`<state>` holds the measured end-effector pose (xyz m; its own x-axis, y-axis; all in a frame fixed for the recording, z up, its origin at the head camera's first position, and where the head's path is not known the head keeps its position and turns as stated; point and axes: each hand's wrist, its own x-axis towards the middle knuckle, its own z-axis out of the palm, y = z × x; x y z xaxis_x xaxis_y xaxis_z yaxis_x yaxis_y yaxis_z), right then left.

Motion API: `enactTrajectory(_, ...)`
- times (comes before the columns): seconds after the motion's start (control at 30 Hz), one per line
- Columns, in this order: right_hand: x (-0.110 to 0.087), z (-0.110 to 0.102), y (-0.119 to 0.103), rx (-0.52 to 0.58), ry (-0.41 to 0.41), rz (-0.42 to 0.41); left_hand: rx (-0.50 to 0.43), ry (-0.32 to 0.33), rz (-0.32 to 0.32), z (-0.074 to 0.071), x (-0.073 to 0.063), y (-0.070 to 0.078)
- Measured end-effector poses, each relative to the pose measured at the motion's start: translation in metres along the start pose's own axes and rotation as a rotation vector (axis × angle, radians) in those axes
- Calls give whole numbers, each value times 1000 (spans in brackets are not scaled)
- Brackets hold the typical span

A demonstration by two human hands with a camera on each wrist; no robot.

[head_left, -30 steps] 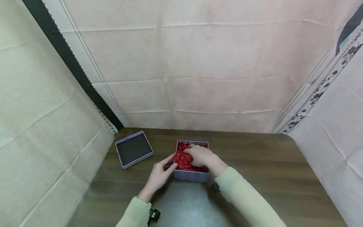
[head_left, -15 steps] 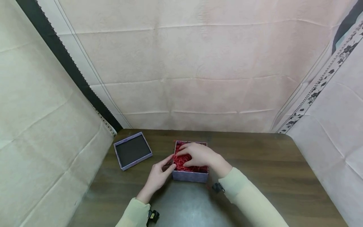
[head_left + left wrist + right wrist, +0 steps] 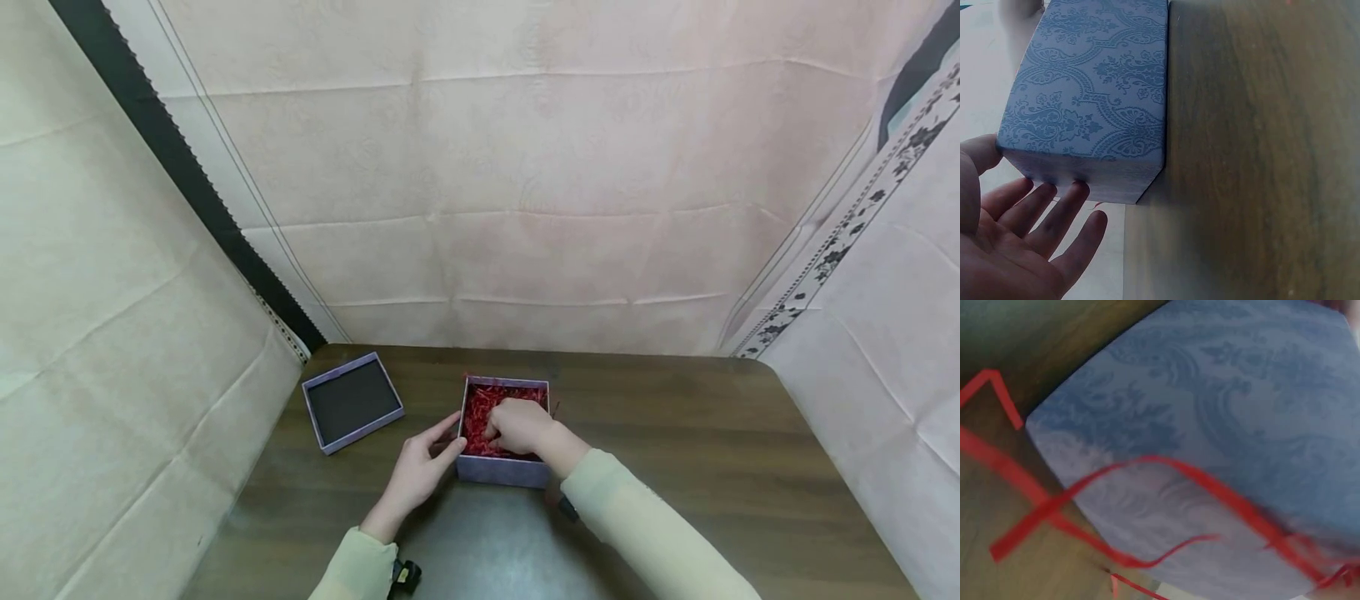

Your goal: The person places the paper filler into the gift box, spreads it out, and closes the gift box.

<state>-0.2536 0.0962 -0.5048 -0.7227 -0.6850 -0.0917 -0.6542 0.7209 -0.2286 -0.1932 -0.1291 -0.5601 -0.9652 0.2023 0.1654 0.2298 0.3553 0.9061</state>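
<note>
A box with a blue-grey damask pattern (image 3: 502,472) stands on the table, filled with red shredded paper (image 3: 480,406). My left hand (image 3: 417,468) steadies its left side; in the left wrist view the fingers (image 3: 1063,215) reach out nearly straight against the wall, with the thumb at the corner. Inside the box, my right hand (image 3: 522,425) has its fingers bent down into the shredded paper, gripping at it, the fingertips partly hidden. From the right wrist, loose red strips (image 3: 1166,464) hang in front of the box wall (image 3: 1241,425).
The box lid (image 3: 354,403), dark inside, lies upturned on the wooden table (image 3: 675,467), left of the box. Pale cloth (image 3: 525,183) hangs behind the table and at both sides. A few red strands stick out over the box's rim.
The right hand lifted and spread over the paper, then moved right and dipped back in with bent fingers. The paper lies flatter than a second ago. The left hand stays at the box's side.
</note>
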Motion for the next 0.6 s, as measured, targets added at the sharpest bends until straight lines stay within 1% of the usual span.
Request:
enactTrajectory(0.1, 0, -3, 0, 23, -27, 24, -6, 1, 2, 0, 1, 0)
enactTrajectory(0.23, -8, -18, 2, 91, -65, 4, -8, 0, 9, 0, 1, 2)
enactTrajectory(0.3, -15, -27, 4, 121, -54, -4, -3, -3, 20, 0, 2, 2)
enactTrajectory(0.37, -24, -35, 6, 149, -25, 6, -2, -7, 25, -1, 2, 1)
enactTrajectory(0.47, -39, -41, 10, 196, 46, 19, 5, -10, 32, -1, 1, 0)
enactTrajectory(0.6, -60, -40, 20, 321, 162, 31, 7, -6, 32, 0, 0, -1)
